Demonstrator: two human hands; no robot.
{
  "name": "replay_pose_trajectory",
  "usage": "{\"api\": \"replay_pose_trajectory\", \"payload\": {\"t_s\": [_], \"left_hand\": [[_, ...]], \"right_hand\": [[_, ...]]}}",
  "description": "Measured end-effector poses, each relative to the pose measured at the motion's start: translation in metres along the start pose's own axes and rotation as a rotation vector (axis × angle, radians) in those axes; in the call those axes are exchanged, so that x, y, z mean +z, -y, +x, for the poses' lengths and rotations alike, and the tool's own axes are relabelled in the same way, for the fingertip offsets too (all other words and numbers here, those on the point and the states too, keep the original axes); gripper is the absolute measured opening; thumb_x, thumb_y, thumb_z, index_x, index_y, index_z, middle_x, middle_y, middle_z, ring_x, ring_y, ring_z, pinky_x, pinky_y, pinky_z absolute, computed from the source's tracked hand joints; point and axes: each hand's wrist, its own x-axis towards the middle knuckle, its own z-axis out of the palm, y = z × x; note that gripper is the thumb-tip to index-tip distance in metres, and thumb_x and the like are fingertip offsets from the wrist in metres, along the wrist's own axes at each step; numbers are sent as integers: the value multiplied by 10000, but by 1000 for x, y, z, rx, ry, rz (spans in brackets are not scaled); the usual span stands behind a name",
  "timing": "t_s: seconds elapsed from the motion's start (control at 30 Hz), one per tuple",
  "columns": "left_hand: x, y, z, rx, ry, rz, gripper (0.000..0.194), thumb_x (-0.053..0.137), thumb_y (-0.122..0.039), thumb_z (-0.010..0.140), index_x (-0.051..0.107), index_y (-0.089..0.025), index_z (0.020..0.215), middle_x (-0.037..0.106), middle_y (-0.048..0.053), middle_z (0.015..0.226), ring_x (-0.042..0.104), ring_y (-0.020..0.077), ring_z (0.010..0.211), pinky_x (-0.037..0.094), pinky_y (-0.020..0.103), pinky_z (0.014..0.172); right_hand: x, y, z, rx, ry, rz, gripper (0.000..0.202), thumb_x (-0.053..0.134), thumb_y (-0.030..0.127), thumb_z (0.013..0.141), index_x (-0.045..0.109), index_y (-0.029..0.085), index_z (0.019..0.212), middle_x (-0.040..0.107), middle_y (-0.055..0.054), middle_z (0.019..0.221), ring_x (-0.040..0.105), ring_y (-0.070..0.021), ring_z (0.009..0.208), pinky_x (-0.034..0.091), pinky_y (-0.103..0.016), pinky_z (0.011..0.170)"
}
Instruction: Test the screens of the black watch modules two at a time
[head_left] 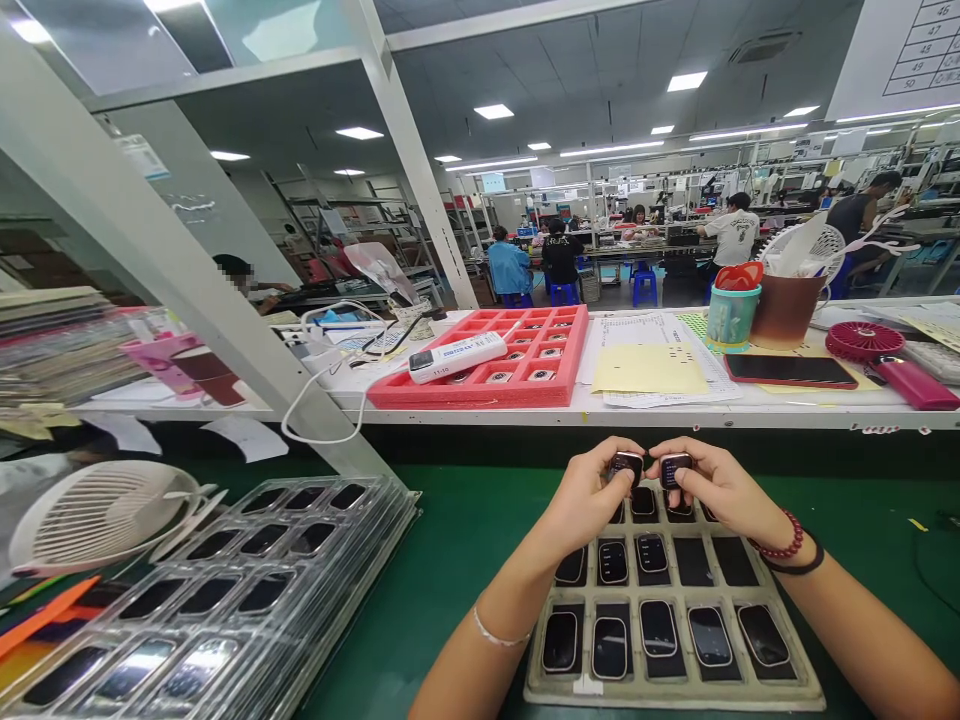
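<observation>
We have green table point(450, 560) on both sides of the tray point(705, 694), and near its far edge our curled left hand point(592, 495) pinches one watch point(625, 463), our right hand point(716, 485) another watch point(676, 465).

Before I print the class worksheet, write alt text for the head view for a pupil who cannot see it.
A person's left hand and right hand each hold a watch-like device over a pale tray with rows of similar devices, on a green bench. To the left is a stack of clear trays; beyond, a pink compartment tray sits on a shelf.
</observation>
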Motion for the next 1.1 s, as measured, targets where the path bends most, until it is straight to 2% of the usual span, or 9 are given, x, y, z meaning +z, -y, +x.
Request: {"api": "replay_pose_trajectory", "payload": {"t_s": [0.47,0.97,1.1], "left_hand": [[2,-9,-5,-17,-15,-36,242,511,-248,850,593,-149,1055,619,52,819,558,133,656,457,221,590],[3,-11,-4,-34,-18,8,224,486,-202,849,583,-165,1048,625,44,857,568,127,650,445,223,589],[3,-9,-3,-52,-30,-32,340,518,-138,789,548,-195,1123,616,46,964,573,121,682,415,190,541]], "right_hand": [[3,3,-4,-18,-32,-16,248,500,278,909,542,167,1127,630,-76,950,586,-131,616,503,-269,571],[5,6,-5,-28,-64,-64,247,493,288,903,549,167,1110,637,-77,928,591,-142,615,507,-277,567],[2,4,-2,-44,-57,-37,350,520,234,867,482,192,1213,606,-94,1077,618,-162,742,523,-280,620]]}}
